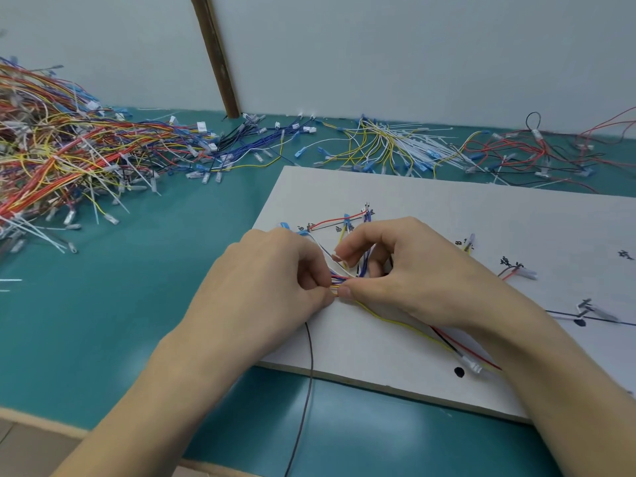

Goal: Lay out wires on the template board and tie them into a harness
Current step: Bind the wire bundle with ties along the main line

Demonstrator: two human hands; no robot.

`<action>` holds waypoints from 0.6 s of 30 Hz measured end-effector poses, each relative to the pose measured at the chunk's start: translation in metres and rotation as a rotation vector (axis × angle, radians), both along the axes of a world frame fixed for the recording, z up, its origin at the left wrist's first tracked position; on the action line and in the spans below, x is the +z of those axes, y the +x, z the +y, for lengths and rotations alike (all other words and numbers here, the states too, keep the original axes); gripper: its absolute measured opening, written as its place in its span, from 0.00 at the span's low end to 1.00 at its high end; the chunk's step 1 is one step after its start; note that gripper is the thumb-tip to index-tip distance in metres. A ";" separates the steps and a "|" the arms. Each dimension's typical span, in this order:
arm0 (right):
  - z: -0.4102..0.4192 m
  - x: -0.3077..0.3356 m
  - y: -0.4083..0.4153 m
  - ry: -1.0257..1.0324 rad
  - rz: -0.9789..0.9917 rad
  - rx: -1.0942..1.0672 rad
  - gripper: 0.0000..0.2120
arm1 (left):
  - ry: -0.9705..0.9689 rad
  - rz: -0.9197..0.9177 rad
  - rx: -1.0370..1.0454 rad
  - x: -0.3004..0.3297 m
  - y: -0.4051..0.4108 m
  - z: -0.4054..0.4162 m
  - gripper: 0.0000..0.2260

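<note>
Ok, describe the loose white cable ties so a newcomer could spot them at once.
Start at the white template board on the teal table and look past its far edge toward the wall. The cable ties lie there among yellow wires. Unlike those curling wires, they are stiff, straight white strips, fanned out.

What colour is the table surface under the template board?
Teal green table surface, seen in the head view.

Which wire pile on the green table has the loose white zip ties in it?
The yellow-and-white pile behind the board's far edge; the others show colored wires.
</note>
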State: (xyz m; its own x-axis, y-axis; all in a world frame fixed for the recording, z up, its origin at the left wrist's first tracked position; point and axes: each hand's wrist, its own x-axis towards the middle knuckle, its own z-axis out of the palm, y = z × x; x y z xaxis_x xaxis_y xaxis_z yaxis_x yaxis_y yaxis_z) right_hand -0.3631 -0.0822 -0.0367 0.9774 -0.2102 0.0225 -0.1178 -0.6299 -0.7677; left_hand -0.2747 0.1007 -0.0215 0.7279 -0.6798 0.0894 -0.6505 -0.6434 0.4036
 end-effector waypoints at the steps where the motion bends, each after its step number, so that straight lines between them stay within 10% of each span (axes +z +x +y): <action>1: 0.000 0.000 0.000 -0.017 0.003 0.004 0.13 | 0.002 -0.015 -0.004 -0.001 -0.002 0.002 0.05; 18: 0.000 -0.004 0.001 -0.007 -0.040 -0.002 0.12 | 0.435 -0.335 -0.023 0.009 -0.037 -0.012 0.02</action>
